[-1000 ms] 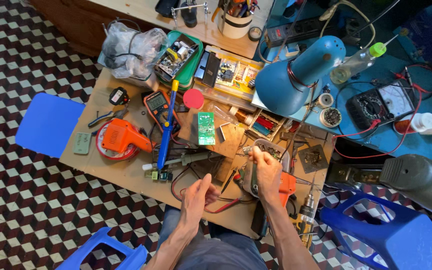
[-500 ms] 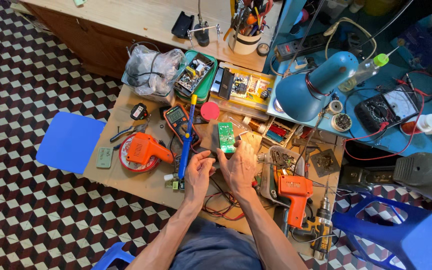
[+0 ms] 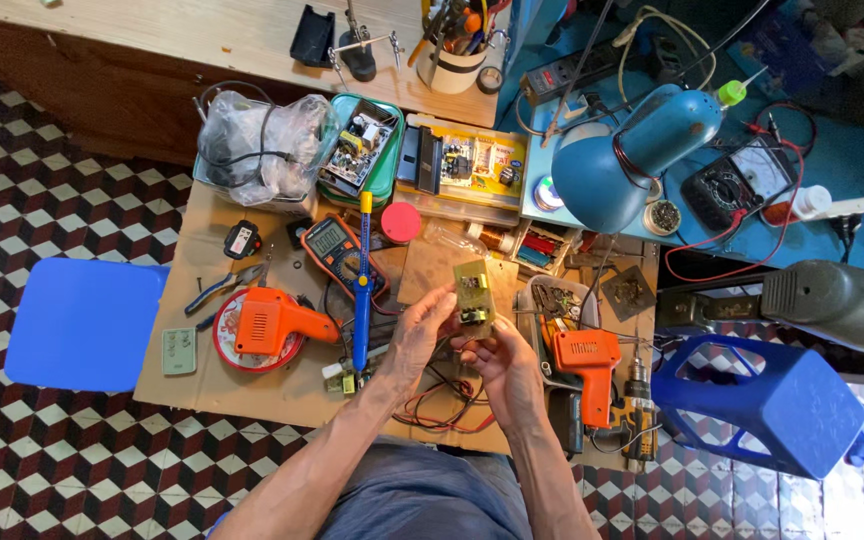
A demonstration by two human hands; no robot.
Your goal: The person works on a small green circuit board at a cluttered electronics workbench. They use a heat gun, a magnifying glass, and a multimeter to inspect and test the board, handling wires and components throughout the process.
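Both hands raise a small circuit board (image 3: 473,293) above the desk (image 3: 207,375), w/ left hand (image 3: 418,335) fingers clamped on its left edge and right hand (image 3: 505,362) fingers pinching its near end. Risk: the board may slip onto the red-black wires (image 3: 442,408) below if either grip loosens. Component detail is too small to read; right fingertips are partly hidden behind the board.

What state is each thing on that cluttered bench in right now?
Circuit board: held up in both hands.
Left hand: gripping the board's left edge.
Right hand: gripping the board from below.
Soldering iron: lying flat.
Orange drill: lying unused.
Blue lamp: tilted over the bench.
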